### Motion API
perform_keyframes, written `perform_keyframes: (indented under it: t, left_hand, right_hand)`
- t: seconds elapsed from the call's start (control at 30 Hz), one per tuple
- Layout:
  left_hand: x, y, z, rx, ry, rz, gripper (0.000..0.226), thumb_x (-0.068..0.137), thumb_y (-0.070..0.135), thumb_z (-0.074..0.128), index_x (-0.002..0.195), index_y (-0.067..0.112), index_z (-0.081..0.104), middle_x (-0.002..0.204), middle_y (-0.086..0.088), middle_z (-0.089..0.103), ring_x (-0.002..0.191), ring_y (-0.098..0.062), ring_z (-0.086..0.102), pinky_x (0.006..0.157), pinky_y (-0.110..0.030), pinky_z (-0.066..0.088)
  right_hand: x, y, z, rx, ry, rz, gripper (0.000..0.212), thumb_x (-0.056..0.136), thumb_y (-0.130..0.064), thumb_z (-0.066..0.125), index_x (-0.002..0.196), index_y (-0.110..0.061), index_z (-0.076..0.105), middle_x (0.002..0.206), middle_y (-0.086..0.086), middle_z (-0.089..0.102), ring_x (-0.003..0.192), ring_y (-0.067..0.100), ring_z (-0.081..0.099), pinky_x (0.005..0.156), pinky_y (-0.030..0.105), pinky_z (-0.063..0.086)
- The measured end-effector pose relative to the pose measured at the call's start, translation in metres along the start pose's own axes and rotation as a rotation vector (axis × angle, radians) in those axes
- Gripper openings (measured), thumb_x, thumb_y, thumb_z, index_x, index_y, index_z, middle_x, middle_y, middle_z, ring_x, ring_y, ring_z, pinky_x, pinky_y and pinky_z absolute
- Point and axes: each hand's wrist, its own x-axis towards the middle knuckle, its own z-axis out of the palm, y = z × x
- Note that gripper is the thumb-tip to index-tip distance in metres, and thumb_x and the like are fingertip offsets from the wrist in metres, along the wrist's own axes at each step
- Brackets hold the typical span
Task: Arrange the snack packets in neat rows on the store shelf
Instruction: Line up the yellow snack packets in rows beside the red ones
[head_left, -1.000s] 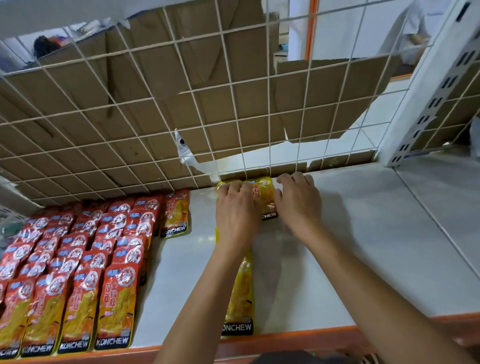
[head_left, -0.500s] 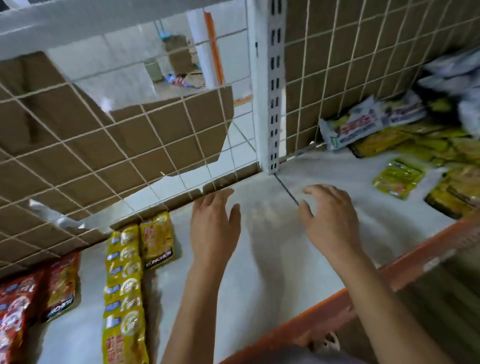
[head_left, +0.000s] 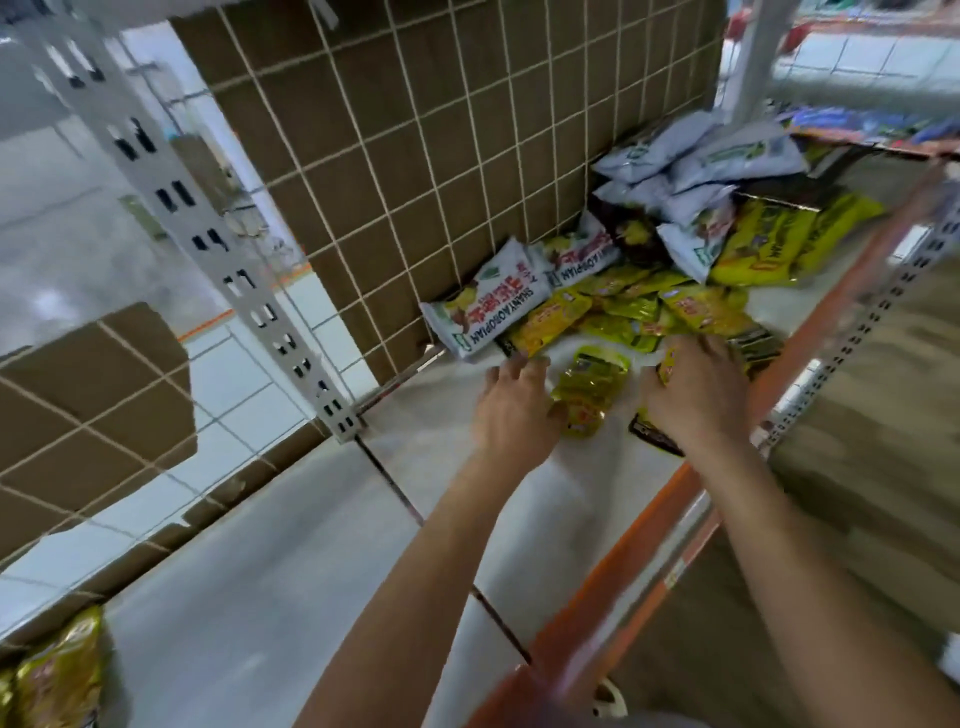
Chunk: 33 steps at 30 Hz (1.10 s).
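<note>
Head view sits further right than a second ago: the yellow row (head_left: 57, 670) both hands were pressing is now at the lower left edge. The left hand (head_left: 511, 410), fingers straight and close together, reaches just beside a loose yellow packet (head_left: 589, 387) on the shelf (head_left: 291, 571). The right hand (head_left: 696, 397) covers a dark-ended packet (head_left: 655, 435), fingers curled, grip unclear. Likely the next batch is being fetched from the jumbled pile (head_left: 639, 312). White packets (head_left: 488, 312) read SHANYAOBOPIAN; yellow labels blur.

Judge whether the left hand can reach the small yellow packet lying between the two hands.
Probably yes: the left hand sits right beside the yellow packet, with nothing lying between them.
</note>
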Motion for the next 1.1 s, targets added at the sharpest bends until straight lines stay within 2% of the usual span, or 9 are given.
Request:
perform_keyframes:
  t: [0.13,0.27,0.37,0.57,0.77,0.87,0.93,1.03,1.1]
  left_hand:
    - [0.055,0.019,0.010,0.080,0.004,0.001,0.065,0.090,0.032,0.061,0.143,0.011,0.030,0.148,-0.012,0.031,0.137,-0.034,0.027,0.109,-0.042,0.028]
    - [0.095,0.021,0.018,0.071,-0.011,-0.050,0.066,0.090,0.033,0.059,0.143,0.008,0.029,0.146,-0.014,0.034,0.136,-0.035,0.028,0.107,-0.043,0.030]
    - [0.112,0.020,0.022,0.124,-0.072,-0.066,0.068,0.091,0.035,0.058,0.145,0.008,0.026,0.146,-0.017,0.034,0.135,-0.037,0.030,0.106,-0.046,0.032]
    - [0.108,0.026,0.031,0.103,-0.040,-0.097,0.061,0.092,0.028,0.055,0.146,0.013,0.029,0.151,-0.014,0.029,0.141,-0.036,0.018,0.106,-0.051,0.032]
    - [0.088,0.035,0.044,0.039,0.133,-0.017,0.047,0.094,0.025,0.053,0.136,0.005,0.044,0.146,-0.017,0.038,0.137,-0.036,0.029,0.110,-0.044,0.028]
    - [0.077,0.049,0.046,-0.226,0.361,0.111,0.030,0.095,0.021,0.054,0.116,0.000,0.061,0.123,-0.020,0.058,0.116,-0.036,0.052,0.091,-0.034,0.043]
    - [0.067,0.063,0.040,-0.532,0.287,0.082,0.033,0.098,0.033,0.048,0.110,0.006,0.063,0.104,-0.011,0.064,0.097,-0.026,0.060,0.073,-0.021,0.040]
    - [0.058,0.083,0.031,-1.109,-0.024,-0.140,0.061,0.087,0.055,0.052,0.134,0.015,0.048,0.124,-0.005,0.059,0.110,-0.018,0.059,0.091,-0.033,0.049]
    - [0.056,0.085,0.030,-1.365,-0.113,-0.260,0.078,0.078,0.056,0.061,0.145,0.026,0.033,0.140,-0.005,0.050,0.122,-0.020,0.054,0.101,-0.044,0.047]
  right_hand:
    - [0.049,0.017,-0.004,-0.057,-0.049,0.001,0.062,0.082,-0.031,0.066,0.134,-0.005,0.042,0.135,0.022,0.043,0.126,0.038,0.037,0.102,0.046,0.032]
    - [0.078,0.026,0.004,-0.141,-0.225,0.068,0.080,0.081,-0.046,0.064,0.143,-0.014,0.025,0.149,0.022,0.021,0.137,0.043,0.018,0.108,0.057,0.019]
    - [0.089,0.030,0.010,-0.163,-0.347,0.129,0.081,0.086,-0.045,0.059,0.147,-0.019,0.012,0.152,0.025,0.011,0.137,0.046,0.017,0.107,0.057,0.022]
    - [0.085,0.036,0.016,-0.283,-0.216,-0.013,0.058,0.094,-0.014,0.044,0.146,-0.018,0.019,0.140,0.030,0.034,0.125,0.048,0.035,0.096,0.053,0.038]
    - [0.075,0.028,-0.011,0.091,-0.099,0.007,0.052,0.092,-0.004,0.046,0.140,-0.004,0.027,0.108,0.025,0.061,0.101,0.042,0.057,0.069,0.036,0.035]
    - [0.057,0.017,-0.018,0.291,-0.039,-0.015,0.043,0.095,-0.014,0.047,0.136,-0.004,0.036,0.101,0.025,0.061,0.097,0.043,0.057,0.066,0.035,0.033]
    - [0.043,0.009,-0.018,0.400,-0.018,-0.055,0.039,0.095,-0.014,0.047,0.134,-0.007,0.040,0.098,0.021,0.063,0.092,0.039,0.059,0.061,0.032,0.032]
    - [0.025,-0.003,-0.021,0.552,-0.131,-0.161,0.037,0.093,-0.006,0.048,0.129,-0.010,0.041,0.089,-0.001,0.057,0.078,0.017,0.057,0.049,0.019,0.033]
    - [0.019,-0.004,-0.023,0.603,-0.259,-0.254,0.043,0.088,-0.002,0.052,0.129,-0.011,0.041,0.093,-0.003,0.056,0.079,0.010,0.054,0.054,0.012,0.039]
